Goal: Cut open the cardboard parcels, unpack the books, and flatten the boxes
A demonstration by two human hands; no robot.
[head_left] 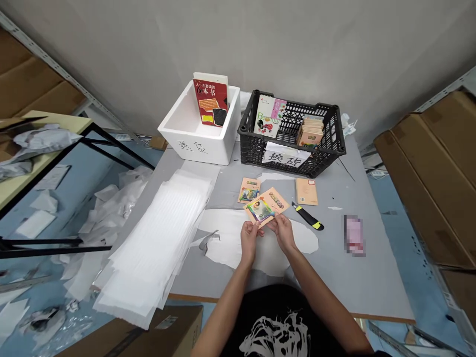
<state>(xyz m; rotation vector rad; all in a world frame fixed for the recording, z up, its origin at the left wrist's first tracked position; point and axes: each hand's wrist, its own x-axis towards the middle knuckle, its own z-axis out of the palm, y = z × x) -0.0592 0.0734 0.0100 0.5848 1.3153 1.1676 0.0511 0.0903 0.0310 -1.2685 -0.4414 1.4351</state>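
Between my two hands I hold a small peach-coloured booklet (pixel 266 206) with a colourful picture on its cover, tilted over the table. My left hand (pixel 251 238) pinches its lower left corner, and my right hand (pixel 281 231) grips its lower right edge. Just behind it lies a similar booklet (pixel 248 189), partly covered by the held one. Another peach booklet (pixel 307 192) rests to the right, with a barcode and a white sticker showing. A black and yellow utility knife (pixel 308 216) lies to the right of my right hand.
A white foam box (pixel 199 148) with a red book (pixel 211 101) stands at the back. Beside it, a black plastic crate (pixel 256 148) holds books and a stack of booklets (pixel 311 131). White foam sleeves (pixel 159 243) are piled at left. A blurred pink item (pixel 354 235) lies at right.
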